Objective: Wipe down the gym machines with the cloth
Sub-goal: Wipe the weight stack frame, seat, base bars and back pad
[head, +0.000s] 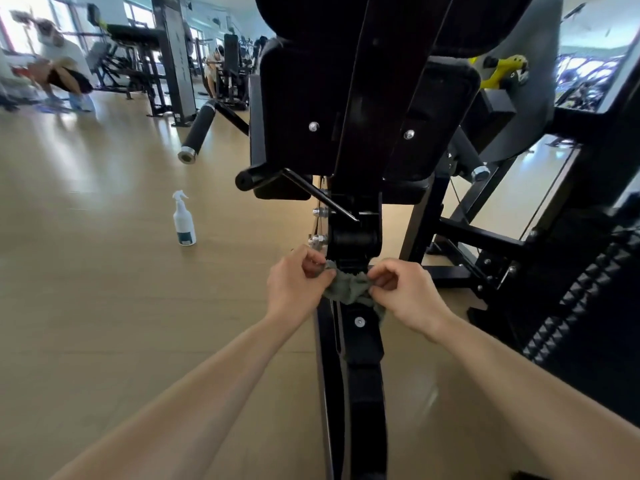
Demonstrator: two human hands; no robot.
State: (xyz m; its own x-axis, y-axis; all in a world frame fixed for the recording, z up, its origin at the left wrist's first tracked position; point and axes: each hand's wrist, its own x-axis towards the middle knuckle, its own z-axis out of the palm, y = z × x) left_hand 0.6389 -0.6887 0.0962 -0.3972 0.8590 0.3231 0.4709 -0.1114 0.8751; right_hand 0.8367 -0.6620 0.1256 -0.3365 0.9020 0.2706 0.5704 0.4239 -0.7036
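A grey-green cloth (348,287) is draped across the black central beam (363,358) of a gym machine, just below its pivot joint (353,237). My left hand (298,285) pinches the cloth's left end beside the beam. My right hand (403,289) pinches its right end on the other side. The cloth is bunched between the two hands and lies against the beam. The machine's black padded seat back (363,98) rises above the joint.
A white spray bottle (184,220) stands on the wooden floor to the left. A black lever handle (256,176) sticks out left of the machine. The frame and textured footplate (588,306) fill the right. A person (59,60) bends over far left among other machines.
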